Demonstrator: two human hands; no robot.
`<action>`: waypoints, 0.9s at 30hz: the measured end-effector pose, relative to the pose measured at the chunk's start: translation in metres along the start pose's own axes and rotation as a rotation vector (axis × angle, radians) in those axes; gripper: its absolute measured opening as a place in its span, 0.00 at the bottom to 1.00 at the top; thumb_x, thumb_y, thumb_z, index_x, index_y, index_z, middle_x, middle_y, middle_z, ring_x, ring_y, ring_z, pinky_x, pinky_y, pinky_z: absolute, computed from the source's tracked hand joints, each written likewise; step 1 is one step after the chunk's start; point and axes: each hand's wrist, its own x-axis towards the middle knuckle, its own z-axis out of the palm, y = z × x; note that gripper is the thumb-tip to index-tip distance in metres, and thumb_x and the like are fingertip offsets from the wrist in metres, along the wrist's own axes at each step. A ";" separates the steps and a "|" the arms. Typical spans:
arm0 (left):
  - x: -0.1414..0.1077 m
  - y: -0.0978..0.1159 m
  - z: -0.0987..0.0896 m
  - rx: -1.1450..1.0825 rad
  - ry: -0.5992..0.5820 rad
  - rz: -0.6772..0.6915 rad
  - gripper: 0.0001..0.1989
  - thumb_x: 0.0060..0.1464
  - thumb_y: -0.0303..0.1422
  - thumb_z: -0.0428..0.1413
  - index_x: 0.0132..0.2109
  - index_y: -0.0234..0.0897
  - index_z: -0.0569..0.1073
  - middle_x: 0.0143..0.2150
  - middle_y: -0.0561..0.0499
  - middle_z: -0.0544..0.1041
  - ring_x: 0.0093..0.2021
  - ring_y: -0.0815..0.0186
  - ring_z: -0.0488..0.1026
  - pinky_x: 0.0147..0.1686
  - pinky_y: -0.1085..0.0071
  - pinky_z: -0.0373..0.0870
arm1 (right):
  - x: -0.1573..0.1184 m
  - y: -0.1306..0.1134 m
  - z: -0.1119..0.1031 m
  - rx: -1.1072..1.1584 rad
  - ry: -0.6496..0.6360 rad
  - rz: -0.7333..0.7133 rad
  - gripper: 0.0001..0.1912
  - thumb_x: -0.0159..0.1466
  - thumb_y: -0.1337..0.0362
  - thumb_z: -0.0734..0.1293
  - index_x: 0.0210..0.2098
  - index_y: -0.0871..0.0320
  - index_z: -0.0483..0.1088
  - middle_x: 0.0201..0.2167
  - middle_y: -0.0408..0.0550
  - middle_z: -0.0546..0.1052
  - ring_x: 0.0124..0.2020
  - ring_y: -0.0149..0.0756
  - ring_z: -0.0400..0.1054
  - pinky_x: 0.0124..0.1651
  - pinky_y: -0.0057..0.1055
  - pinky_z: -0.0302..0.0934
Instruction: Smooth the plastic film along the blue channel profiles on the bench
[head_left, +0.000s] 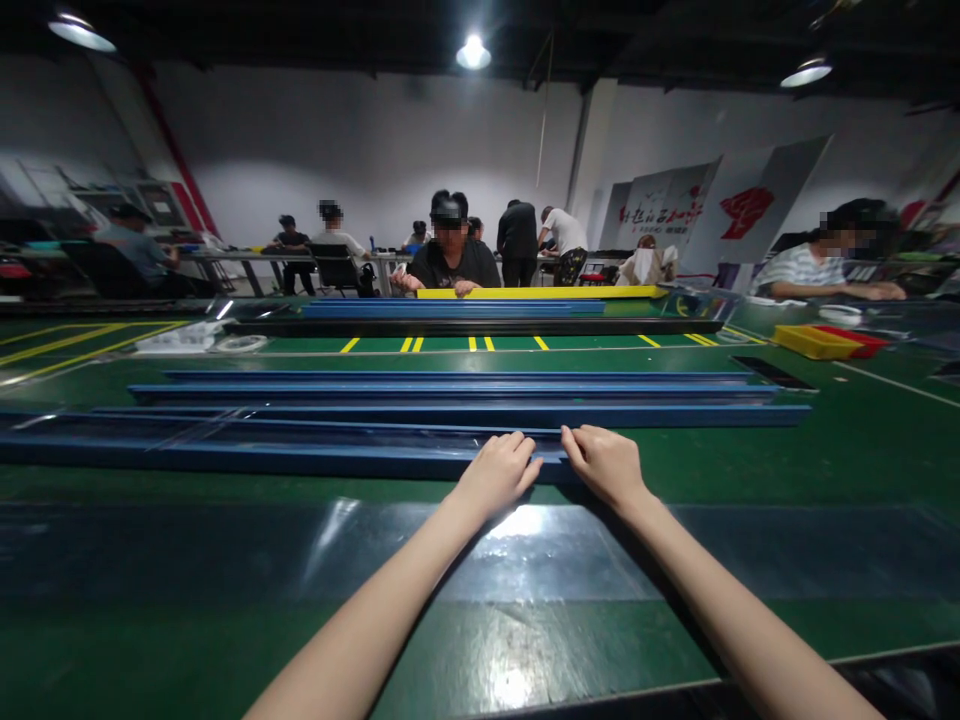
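Head view — left hand [504, 468] and right hand [607, 467] (two, both curled) hold one blue channel [337, 464].

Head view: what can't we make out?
Head view:
- Closest long, blue, plastic-looking channel: left end cut off by the picture's left edge; right end hidden behind the right hand.
- Left hand: grip or light touch unclear; its own back hides the fingers' undersides. Same for the right.
- Flat clear plastic sheet: both ends cut off by the side edges.
- Grey panel with red lettering: smallest line too small, blurred.
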 end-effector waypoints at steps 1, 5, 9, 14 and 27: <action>0.000 0.000 -0.001 -0.010 0.003 -0.004 0.09 0.58 0.33 0.42 0.37 0.34 0.65 0.35 0.49 0.69 0.39 0.65 0.67 0.40 0.69 0.63 | 0.003 -0.002 0.000 -0.014 -0.016 0.004 0.27 0.63 0.56 0.49 0.18 0.59 0.69 0.19 0.49 0.73 0.20 0.28 0.63 0.22 0.27 0.38; -0.003 -0.001 -0.003 0.003 -0.011 0.000 0.08 0.57 0.31 0.42 0.37 0.34 0.65 0.35 0.49 0.69 0.38 0.66 0.67 0.40 0.70 0.63 | 0.011 -0.014 0.000 -0.041 -0.053 0.001 0.28 0.62 0.55 0.49 0.19 0.60 0.71 0.20 0.51 0.74 0.20 0.30 0.65 0.21 0.28 0.38; -0.009 -0.007 -0.007 0.077 -0.027 0.001 0.09 0.57 0.34 0.43 0.39 0.34 0.65 0.36 0.48 0.69 0.38 0.64 0.67 0.38 0.69 0.63 | 0.015 -0.027 0.001 -0.014 -0.071 -0.045 0.26 0.61 0.57 0.50 0.20 0.60 0.72 0.21 0.52 0.75 0.20 0.31 0.66 0.22 0.28 0.40; -0.020 -0.022 -0.014 0.170 -0.042 -0.044 0.13 0.55 0.41 0.46 0.39 0.35 0.66 0.35 0.48 0.70 0.38 0.63 0.67 0.36 0.68 0.62 | 0.012 -0.028 0.004 -0.011 -0.079 -0.016 0.23 0.60 0.61 0.51 0.19 0.59 0.72 0.21 0.51 0.75 0.20 0.31 0.66 0.21 0.28 0.40; -0.032 -0.034 -0.019 0.267 -0.068 -0.090 0.15 0.50 0.43 0.52 0.37 0.35 0.66 0.35 0.50 0.70 0.37 0.62 0.67 0.34 0.69 0.61 | 0.003 -0.020 0.009 0.015 0.031 0.044 0.22 0.60 0.61 0.51 0.17 0.60 0.68 0.19 0.48 0.72 0.20 0.28 0.63 0.22 0.27 0.39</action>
